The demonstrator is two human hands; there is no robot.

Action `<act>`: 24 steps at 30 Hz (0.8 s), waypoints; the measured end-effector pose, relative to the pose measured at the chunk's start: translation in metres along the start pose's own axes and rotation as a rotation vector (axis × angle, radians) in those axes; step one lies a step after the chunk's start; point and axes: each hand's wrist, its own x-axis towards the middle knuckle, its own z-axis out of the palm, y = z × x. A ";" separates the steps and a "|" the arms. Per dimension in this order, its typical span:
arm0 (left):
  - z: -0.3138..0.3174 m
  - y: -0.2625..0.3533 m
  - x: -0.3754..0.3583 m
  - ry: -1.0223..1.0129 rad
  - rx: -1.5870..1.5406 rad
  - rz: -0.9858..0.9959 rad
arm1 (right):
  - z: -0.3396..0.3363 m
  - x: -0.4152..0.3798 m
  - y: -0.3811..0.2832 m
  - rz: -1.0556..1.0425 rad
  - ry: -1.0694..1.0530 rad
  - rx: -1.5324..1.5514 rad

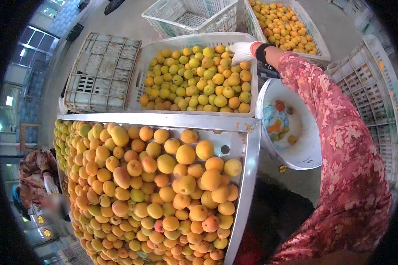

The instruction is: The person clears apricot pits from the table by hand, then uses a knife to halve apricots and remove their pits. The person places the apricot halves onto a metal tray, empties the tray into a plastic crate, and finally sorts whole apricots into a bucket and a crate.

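My right hand [242,52], in a white glove with a black strap at the wrist, reaches over the right rim of a white plastic crate [139,79]. The crate holds many yellow-green and orange apricots [199,77]. My fingers point down at the fruit near the crate's far right corner. Whether they grip an apricot, I cannot make out. Below the crate, a metal-framed sorting table [247,176] carries a thick layer of orange apricots [163,194]. My left hand is out of view.
Beside the table stands a white bucket [311,150] with a few fruits inside. Another crate [320,55] of apricots, a white crate [199,28] and a worn crate [104,73] stand behind. Across the table, a person's gloved hand [51,183] shows at the fruit's edge.
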 end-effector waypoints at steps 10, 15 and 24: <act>0.004 -0.007 0.003 0.002 -0.053 -0.036 | 0.010 0.003 -0.016 -0.147 -0.289 -0.334; 0.007 -0.010 0.005 -0.001 -0.069 -0.047 | 0.013 -0.005 -0.023 -0.115 -0.304 -0.383; 0.013 -0.018 0.004 -0.006 -0.088 -0.039 | 0.014 -0.014 -0.016 -0.235 -0.159 -0.231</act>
